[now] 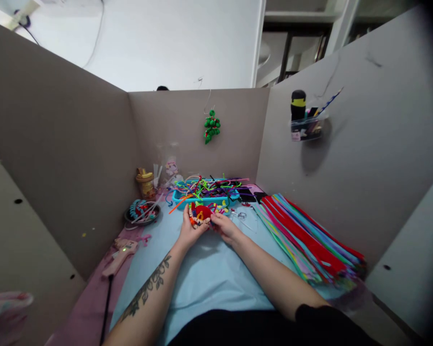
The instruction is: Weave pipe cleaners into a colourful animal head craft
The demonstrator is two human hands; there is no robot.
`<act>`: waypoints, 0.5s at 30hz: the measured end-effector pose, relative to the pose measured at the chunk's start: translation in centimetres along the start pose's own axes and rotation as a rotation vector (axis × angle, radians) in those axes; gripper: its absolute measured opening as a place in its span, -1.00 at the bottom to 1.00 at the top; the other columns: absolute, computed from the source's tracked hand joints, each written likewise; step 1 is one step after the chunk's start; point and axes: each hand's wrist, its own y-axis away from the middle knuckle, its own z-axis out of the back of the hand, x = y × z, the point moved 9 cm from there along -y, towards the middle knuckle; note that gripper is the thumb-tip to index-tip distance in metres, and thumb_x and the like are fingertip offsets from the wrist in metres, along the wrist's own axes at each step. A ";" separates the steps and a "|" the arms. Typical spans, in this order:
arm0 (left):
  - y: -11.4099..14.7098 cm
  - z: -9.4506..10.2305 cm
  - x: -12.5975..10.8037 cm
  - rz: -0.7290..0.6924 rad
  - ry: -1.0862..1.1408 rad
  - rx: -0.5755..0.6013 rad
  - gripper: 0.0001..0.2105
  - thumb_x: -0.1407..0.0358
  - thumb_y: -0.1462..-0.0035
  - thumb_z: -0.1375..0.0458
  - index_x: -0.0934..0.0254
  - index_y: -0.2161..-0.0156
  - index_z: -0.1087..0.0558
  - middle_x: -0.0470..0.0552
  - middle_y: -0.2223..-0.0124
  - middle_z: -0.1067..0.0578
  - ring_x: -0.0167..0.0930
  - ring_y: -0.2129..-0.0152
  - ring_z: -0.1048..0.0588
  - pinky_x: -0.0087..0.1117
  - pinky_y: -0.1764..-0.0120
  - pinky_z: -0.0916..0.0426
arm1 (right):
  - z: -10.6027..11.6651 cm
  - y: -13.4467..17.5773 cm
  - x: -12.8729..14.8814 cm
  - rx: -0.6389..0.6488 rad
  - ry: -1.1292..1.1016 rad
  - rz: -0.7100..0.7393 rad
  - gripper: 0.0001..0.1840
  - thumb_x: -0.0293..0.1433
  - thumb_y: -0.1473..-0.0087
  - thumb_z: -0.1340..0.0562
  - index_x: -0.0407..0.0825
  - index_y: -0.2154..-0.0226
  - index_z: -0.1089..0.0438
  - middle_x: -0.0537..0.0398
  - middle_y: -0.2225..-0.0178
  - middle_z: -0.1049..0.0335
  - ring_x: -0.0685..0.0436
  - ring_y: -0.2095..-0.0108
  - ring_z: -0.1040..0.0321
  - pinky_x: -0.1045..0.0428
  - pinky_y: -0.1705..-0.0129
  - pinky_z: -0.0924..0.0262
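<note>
A small craft piece made of pipe cleaners (203, 211), mostly red with orange, yellow, blue and cream parts, is held up between my two hands over the light blue cloth. My left hand (192, 234) grips its left and lower side, fingers curled behind it. On its right edge, the fingertips of my right hand (223, 227) are pinched together; what exactly lies between them is too small to make out. Just behind the piece stands a turquoise tray (205, 200) heaped with loose pipe-cleaner offcuts (205, 186). Scissors (240, 214) lie to the right of my right hand.
A thick bundle of coloured pipe cleaners (306, 240) covers the right side. At left are a pink glue gun (120, 257) with a lit green light, a dark bowl (144, 222) and a yellow-brown cup (145, 185). Grey panels surround the table; a green ornament (211, 127) hangs behind.
</note>
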 end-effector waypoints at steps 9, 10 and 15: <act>-0.2 -0.5 1.7 0.169 0.125 0.182 -0.05 0.23 0.24 -0.36 0.05 -0.23 0.08 0.18 -0.26 -0.04 -0.15 -0.08 -0.25 -0.16 0.01 -0.28 | 0.8 0.4 0.0 0.117 -0.205 -0.210 -0.78 -0.21 -0.08 -0.16 0.02 0.26 -0.31 0.17 0.51 -0.41 0.06 0.62 -0.24 0.15 0.59 -0.07; 0.2 -1.1 1.5 0.183 0.135 0.243 -0.06 0.26 0.25 -0.37 0.05 -0.22 0.05 0.18 -0.25 -0.07 -0.15 -0.03 -0.30 -0.16 0.05 -0.31 | 0.7 0.5 0.2 0.144 -0.220 -0.226 -0.76 -0.19 -0.09 -0.15 0.02 0.25 -0.31 0.17 0.51 -0.42 0.06 0.63 -0.24 0.15 0.59 -0.08; 1.1 -2.7 0.3 0.161 0.158 0.313 -0.28 0.24 0.18 -0.33 0.14 -0.13 -0.19 0.18 -0.16 -0.21 -0.23 0.15 -0.44 -0.20 0.15 -0.38 | 0.7 0.7 0.1 0.254 -0.262 -0.297 -0.68 -0.12 -0.08 -0.12 -0.02 0.25 -0.30 0.15 0.54 -0.41 0.06 0.67 -0.22 0.15 0.63 -0.08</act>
